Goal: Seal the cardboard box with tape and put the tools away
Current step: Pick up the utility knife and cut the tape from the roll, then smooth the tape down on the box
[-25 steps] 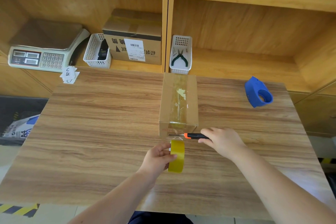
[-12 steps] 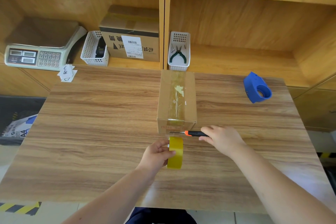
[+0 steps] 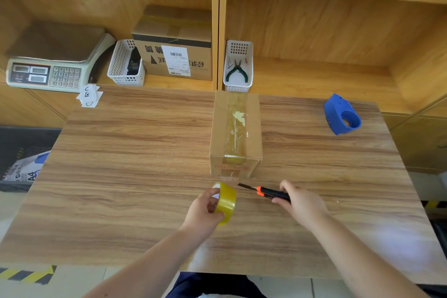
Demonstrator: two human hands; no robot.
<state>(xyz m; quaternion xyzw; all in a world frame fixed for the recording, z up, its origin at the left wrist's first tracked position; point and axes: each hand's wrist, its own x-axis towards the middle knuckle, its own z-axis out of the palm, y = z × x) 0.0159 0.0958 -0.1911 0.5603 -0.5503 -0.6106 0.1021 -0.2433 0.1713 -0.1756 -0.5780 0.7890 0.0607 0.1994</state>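
One cardboard box [image 3: 235, 133] mid tabletop [image 3: 121, 164], brown, clear tape strip along top seam and down near face. One yellow tape roll [image 3: 226, 203], gripped by left hand [image 3: 204, 211]. One utility knife [image 3: 264, 192], blade out, right hand [image 3: 300, 203] closed around handle. Two white baskets on shelf.

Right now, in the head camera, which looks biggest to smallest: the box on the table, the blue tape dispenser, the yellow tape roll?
1. cardboard box
2. blue tape dispenser
3. yellow tape roll, though it sits nearer the camera, so the last two are close.
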